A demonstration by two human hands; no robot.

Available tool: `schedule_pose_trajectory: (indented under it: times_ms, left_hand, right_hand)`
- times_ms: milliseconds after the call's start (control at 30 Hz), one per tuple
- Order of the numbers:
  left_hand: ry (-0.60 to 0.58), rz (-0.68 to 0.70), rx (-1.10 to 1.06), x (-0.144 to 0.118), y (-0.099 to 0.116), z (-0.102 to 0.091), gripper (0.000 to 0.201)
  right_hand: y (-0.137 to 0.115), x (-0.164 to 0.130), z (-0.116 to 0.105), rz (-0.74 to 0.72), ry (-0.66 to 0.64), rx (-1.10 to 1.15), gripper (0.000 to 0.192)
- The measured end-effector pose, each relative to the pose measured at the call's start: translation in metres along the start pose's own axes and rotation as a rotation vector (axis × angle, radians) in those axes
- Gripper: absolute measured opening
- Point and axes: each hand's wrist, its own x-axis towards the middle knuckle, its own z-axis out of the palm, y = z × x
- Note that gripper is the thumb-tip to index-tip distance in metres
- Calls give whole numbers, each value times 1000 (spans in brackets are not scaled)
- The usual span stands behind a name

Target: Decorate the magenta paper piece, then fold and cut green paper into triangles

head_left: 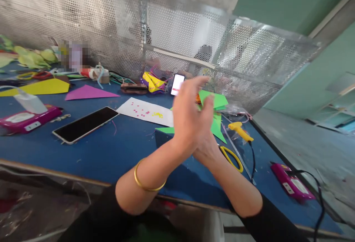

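My left hand (188,114), with a gold bangle (149,188) on its forearm, is raised above the blue table (133,142). Its thumb and fingers are apart, and nothing shows between them. My right hand (206,149) crosses behind it at the wrist; its fingers are mostly hidden by the left one. Beyond both hands lie cut green paper pieces (219,123), partly covered by them. A white sheet with pink dots and a yellow mark (144,111) lies to their left. Scissors with yellow handles (232,158) rest beside my right wrist.
A yellow glue gun (240,131) and a magenta power strip (292,182) lie on the right. Leftward are a dark-screened phone (87,124), magenta paper (90,93), yellow paper (47,86) and another power strip (30,120). A lit phone (177,84) leans before the perforated metal screen (177,23).
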Motion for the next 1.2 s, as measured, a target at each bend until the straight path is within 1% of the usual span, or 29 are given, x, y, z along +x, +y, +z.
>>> schedule_pose_trajectory:
  times_ms: [33,67,133,167,233,300,400,433,500,567,600,633,667,733,767,800,833,867,900,933,1000,1067,1200]
  left_hand:
    - [-224,26,44,7,-5,9,28]
    - [-405,-15,93,14,-12,16,28]
    - [-682,-150,202,28,-33,21,30]
    - [-748,-196,212,34,-46,20,26]
    - [-831,-283,208,40,-72,11,21]
    - [-951,-425,163,39,-92,-2,28]
    - [-1117,-683,16,26,-109,-19,41]
    - [-1152,-770,-48,20,-111,-23,41]
    - [-1182,-926,-175,8,-111,-27,36]
    - [-1141,-1037,-263,-2,-110,-28,34]
    - [-1105,-1080,-294,-4,-110,-28,34]
    - [-1048,-1121,-317,-6,-111,-27,36]
    - [-975,-1159,-332,-7,-112,-26,38]
    - [-826,-1210,-339,-7,-114,-24,39]
    - [-768,-1221,-338,-7,-115,-23,37]
    - [-731,-1221,-335,-7,-115,-22,34]
    - [-719,-1213,-330,-8,-114,-22,30]
    - [-721,-1204,-326,-10,-113,-22,26]
    - [-731,-1195,-325,-12,-112,-21,23]
    - [-747,-1186,-326,-14,-110,-21,20]
    - [-785,-1179,-328,-19,-106,-21,16]
    - [-819,-1189,-325,-22,-103,-21,17]
    - [-916,-1208,-278,-22,-101,-20,22]
  right_hand:
    - [5,0,2,-35,18,-19,32]
    - [11,-1,3,-82,41,-61,30]
    - [21,-8,0,-168,118,-157,24]
    - [26,-13,-4,-195,163,-199,21]
    - [33,-22,-10,-211,248,-261,17]
    - [38,-29,-13,-216,312,-293,14]
    - [39,-33,-10,-267,378,-306,13]
    - [39,-33,-7,-282,386,-296,13]
    - [38,-32,-2,-295,379,-261,14]
    - [37,-32,4,-255,353,-193,20]
    - [37,-32,7,-195,353,-135,24]
    - [36,-32,9,-92,372,-58,27]
    - [35,-31,12,60,407,45,27]
    - [32,-29,16,468,465,341,21]
    - [30,-28,17,676,450,533,19]
    - [28,-25,18,853,392,738,21]
    - [26,-23,18,984,304,936,25]
    - [24,-21,18,1061,206,1111,30]
    - [22,-19,18,1101,120,1246,32]
    - [20,-18,19,1123,63,1339,33]
    - [17,-17,20,1146,27,1425,33]
    - [16,-18,22,1150,48,1426,34]
    - [19,-23,24,1134,141,1338,34]
